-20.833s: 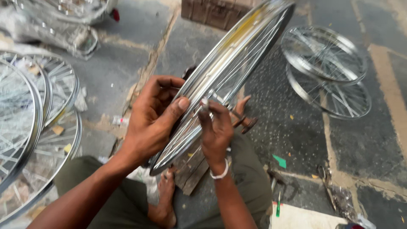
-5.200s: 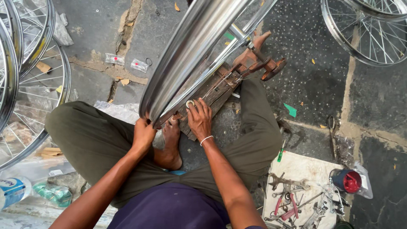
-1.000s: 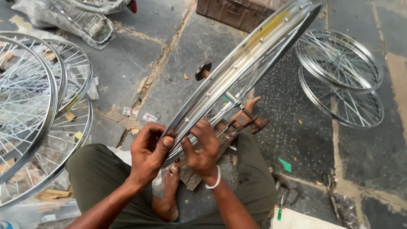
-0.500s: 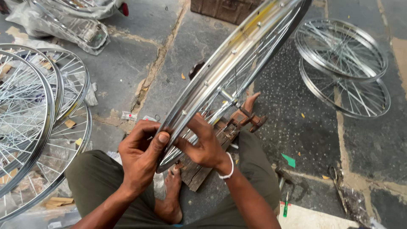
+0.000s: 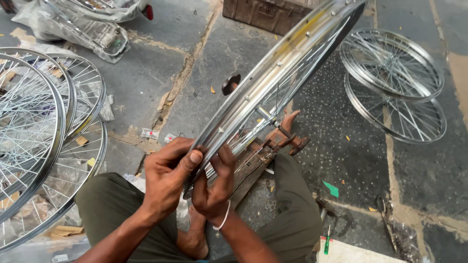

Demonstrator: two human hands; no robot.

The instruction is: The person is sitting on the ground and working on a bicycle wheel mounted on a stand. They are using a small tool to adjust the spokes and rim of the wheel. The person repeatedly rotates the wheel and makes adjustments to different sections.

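The chrome wheel rim [image 5: 273,92] stood tilted on a wooden stand [image 5: 265,151] between the seated person's knees, its near edge pinched by both hands. The left hand [image 5: 168,178] and right hand [image 5: 214,187] had their fingers closed around the rim, seemingly working a spoke nipple; the next move would likely call for turning the rim onward. Finished wheels [image 5: 44,136] lay left, two more spoked wheels [image 5: 395,83] far right, and a green screwdriver [image 5: 327,239] near right on the floor.

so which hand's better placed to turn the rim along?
Left, probably. The left hand wraps over the rim edge with its thumb on top; the right hand sits underneath, pinching near the spokes.
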